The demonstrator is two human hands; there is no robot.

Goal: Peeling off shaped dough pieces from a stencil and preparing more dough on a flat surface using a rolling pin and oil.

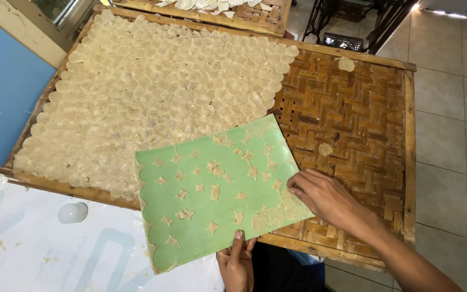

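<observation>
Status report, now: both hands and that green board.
Left hand pinching green board at near edge. Right hand fingertips at its right edge. Board rests over woven tray and pale discs.

Green board (212,189), pale translucent discs (152,92), brown herringbone-woven tray (358,113).

The green board (217,189) I hold looks smooth and matt; the tray (352,113) is rough woven bamboo, the discs (152,92) translucent, slightly glossy.
</observation>
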